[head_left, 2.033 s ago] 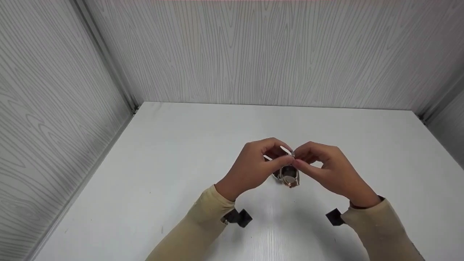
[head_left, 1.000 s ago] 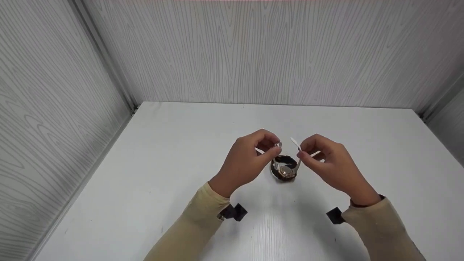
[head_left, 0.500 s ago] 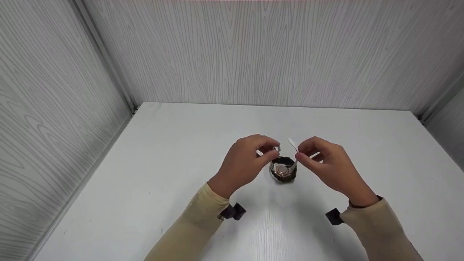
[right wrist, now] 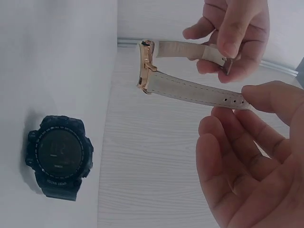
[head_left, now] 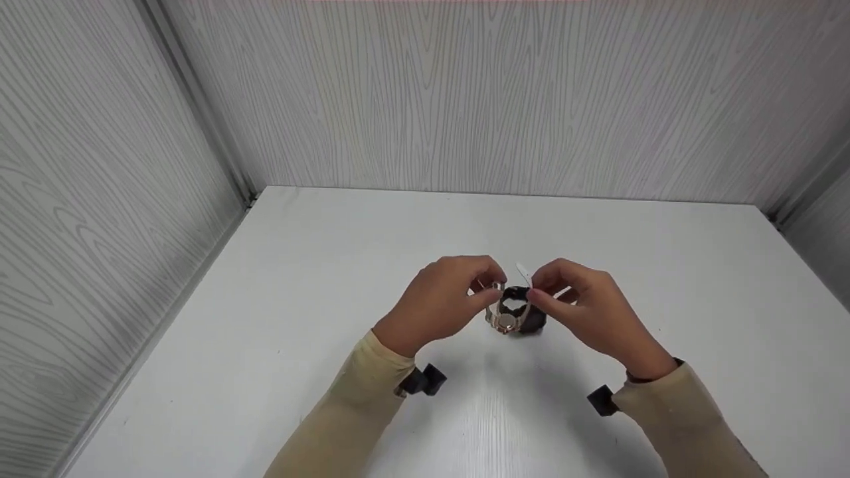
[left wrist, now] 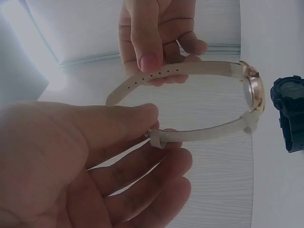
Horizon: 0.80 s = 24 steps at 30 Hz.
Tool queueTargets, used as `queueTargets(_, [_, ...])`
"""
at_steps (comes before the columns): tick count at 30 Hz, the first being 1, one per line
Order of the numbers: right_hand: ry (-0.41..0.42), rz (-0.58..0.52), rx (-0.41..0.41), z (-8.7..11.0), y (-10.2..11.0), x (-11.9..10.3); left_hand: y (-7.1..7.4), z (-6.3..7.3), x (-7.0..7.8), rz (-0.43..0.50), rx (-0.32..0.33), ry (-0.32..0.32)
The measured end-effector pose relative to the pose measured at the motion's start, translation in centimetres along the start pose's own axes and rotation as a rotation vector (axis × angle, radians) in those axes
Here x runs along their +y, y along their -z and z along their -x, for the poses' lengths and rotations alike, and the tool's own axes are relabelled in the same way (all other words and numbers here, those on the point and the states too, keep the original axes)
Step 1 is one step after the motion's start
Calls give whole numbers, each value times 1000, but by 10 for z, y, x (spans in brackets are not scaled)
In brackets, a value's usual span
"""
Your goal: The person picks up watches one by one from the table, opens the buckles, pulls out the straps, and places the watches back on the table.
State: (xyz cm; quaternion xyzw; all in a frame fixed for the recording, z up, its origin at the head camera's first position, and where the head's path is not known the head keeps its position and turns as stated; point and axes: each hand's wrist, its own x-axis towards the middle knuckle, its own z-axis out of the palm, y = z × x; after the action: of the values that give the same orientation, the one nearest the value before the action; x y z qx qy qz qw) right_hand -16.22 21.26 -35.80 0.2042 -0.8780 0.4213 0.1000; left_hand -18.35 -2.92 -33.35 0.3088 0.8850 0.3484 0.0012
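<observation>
A wristwatch [left wrist: 255,88] with a rose-gold case and a pale cream strap hangs between the two hands, its case lowest in the head view. My left hand [head_left: 441,299] pinches the buckle end, where a small metal buckle [right wrist: 227,65] and a strap loop show. The holed strap end [left wrist: 153,75] is pinched between thumb and fingers of my right hand [head_left: 584,309], its tip sticking out past them. The two strap ends stand apart. Just behind and to the right of the hanging watch, a black digital sports watch [right wrist: 59,153] stands on the table.
The white tabletop [head_left: 345,252] spreads around the hands. Grey wood-grain panels rise at the back [head_left: 425,99] and at the left [head_left: 80,199]. Small black blocks [head_left: 603,400] are fixed at both wrists.
Two seconds ago the strap ends were together between both hands; they then came apart. Since then both hands have shifted left and slightly nearer, carrying the pale watch leftward off the black one.
</observation>
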Motion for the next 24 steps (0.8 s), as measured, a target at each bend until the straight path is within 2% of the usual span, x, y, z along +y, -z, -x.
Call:
queueTargets(5, [-40, -34, -13, -6, -14, 7, 1, -1, -2, -33, -35, 27])
queueTargets(9, [-95, -65, -8, -13, -24, 13, 3, -1, -10, -3, -66, 69])
queueTargets(16, [-155, -49, -84, -30, -40, 19, -7, -10, -40, -5, -104, 158])
queueTargets(24, [-239, 63, -181, -47, -55, 30, -11, -20, -70, -65, -103, 300])
